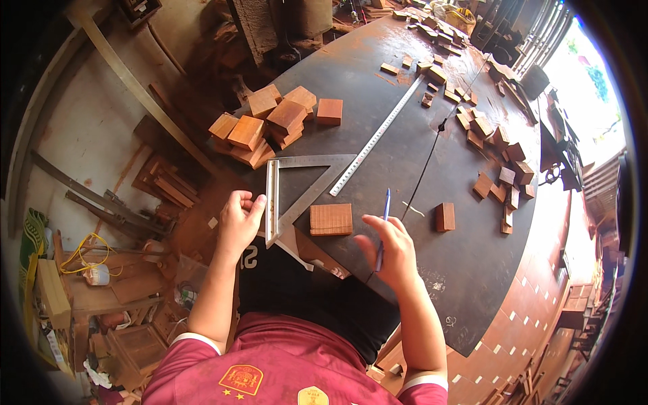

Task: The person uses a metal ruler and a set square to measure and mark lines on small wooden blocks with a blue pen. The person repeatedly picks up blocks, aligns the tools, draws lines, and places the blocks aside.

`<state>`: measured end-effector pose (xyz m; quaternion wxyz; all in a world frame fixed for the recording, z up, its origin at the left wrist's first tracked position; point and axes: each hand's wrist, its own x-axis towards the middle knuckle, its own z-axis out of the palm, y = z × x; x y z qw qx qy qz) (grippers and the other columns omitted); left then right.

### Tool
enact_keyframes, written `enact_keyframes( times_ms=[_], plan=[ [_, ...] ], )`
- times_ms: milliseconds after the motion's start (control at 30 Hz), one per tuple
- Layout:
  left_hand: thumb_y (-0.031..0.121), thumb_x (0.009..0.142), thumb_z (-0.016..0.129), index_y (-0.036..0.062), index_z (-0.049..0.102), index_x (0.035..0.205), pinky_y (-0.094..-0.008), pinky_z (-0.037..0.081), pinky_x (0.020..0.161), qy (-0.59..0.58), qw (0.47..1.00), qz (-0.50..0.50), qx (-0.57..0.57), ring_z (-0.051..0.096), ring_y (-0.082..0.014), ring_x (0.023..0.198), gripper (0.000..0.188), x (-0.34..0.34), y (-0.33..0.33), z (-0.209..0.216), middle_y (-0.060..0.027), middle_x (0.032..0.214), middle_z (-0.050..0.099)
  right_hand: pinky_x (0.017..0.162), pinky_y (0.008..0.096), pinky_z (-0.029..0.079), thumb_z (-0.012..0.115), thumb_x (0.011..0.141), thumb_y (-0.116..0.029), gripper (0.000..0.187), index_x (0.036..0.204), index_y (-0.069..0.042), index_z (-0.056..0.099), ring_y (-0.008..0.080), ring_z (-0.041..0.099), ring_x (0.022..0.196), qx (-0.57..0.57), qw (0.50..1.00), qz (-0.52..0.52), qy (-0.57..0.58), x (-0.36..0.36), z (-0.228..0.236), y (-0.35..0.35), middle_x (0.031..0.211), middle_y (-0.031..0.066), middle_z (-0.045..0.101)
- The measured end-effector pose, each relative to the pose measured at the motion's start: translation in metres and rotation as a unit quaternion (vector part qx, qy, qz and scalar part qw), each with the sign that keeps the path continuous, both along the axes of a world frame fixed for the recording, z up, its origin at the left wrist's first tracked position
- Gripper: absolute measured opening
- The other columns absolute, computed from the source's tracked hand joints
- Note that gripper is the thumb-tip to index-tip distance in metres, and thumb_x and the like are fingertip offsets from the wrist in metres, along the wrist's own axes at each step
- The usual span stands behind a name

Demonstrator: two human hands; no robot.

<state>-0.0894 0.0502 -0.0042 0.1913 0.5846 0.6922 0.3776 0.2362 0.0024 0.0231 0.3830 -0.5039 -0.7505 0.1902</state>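
My left hand (239, 219) is beside a metal triangular square (304, 206), its fingers loosely curled and the thumb apart from them. The thumb tip comes close to the square's thick edge, and nothing shows in that hand. In my right hand (393, 251) is a blue pen (387, 202), pointing up and away from me. Between the hands a reddish-brown wooden block (331, 220) lies flat on the dark tabletop (405, 175). Beyond it a long steel ruler (378, 135) lies slantwise, its near end close to the square.
A pile of wooden blocks (287, 116) sits at the table's far left edge. One block (445, 217) stands to the right of my right hand. Many offcuts (499, 138) line the right side. A shelf (118, 297) with a yellow cord (88, 253) is at the left.
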Motion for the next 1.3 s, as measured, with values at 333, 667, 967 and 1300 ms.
enact_keyframes(
  times_ms=[333,667,967,1300],
  plan=[
    [0.014,0.084,0.079,0.0017,0.069,0.099,-0.0325,0.051,0.066,0.057,0.982,-0.149,0.105,0.059,-0.019,0.071,0.021,0.051,0.016,0.045,-0.009,0.087,0.064,0.094,0.0455,0.05,0.084,0.077,-0.021,0.049,0.118,-0.006,0.061,0.0336,0.062,0.111,0.061,0.994,0.057,-0.071,-0.019,-0.001,0.009,0.124,0.0116,0.066],
    [0.027,0.085,0.076,0.0013,0.074,0.084,-0.0442,0.056,0.081,0.184,0.948,-0.242,-0.095,0.071,-0.0357,0.087,0.026,0.125,0.069,0.045,-0.0183,0.089,0.072,0.092,0.0434,0.051,0.088,0.073,-0.026,0.057,0.119,-0.006,0.062,0.0334,0.064,0.104,0.084,0.994,-0.025,-0.062,-0.013,-0.006,0.01,0.114,0.012,0.069],
    [0.028,0.082,0.076,0.0037,0.076,0.081,-0.0435,0.058,0.081,0.223,0.934,-0.221,-0.169,0.073,-0.0339,0.085,0.025,0.142,0.078,0.045,-0.0176,0.086,0.074,0.101,0.047,0.045,0.08,0.078,-0.019,0.057,0.129,-0.007,0.057,0.0337,0.055,0.125,0.028,0.998,0.025,-0.059,-0.014,-0.007,0.011,0.133,0.0136,0.062],
    [0.022,0.078,0.079,0.0006,0.071,0.078,-0.0333,0.054,0.066,0.015,0.93,-0.314,-0.191,0.07,-0.0184,0.069,0.022,0.108,0.088,0.04,-0.0123,0.071,0.072,0.105,0.0459,0.044,0.076,0.077,-0.008,0.057,0.131,-0.009,0.058,0.0353,0.056,0.123,-0.07,0.989,0.123,-0.052,0.021,0.009,0.011,0.128,0.0125,0.064]
  ],
)
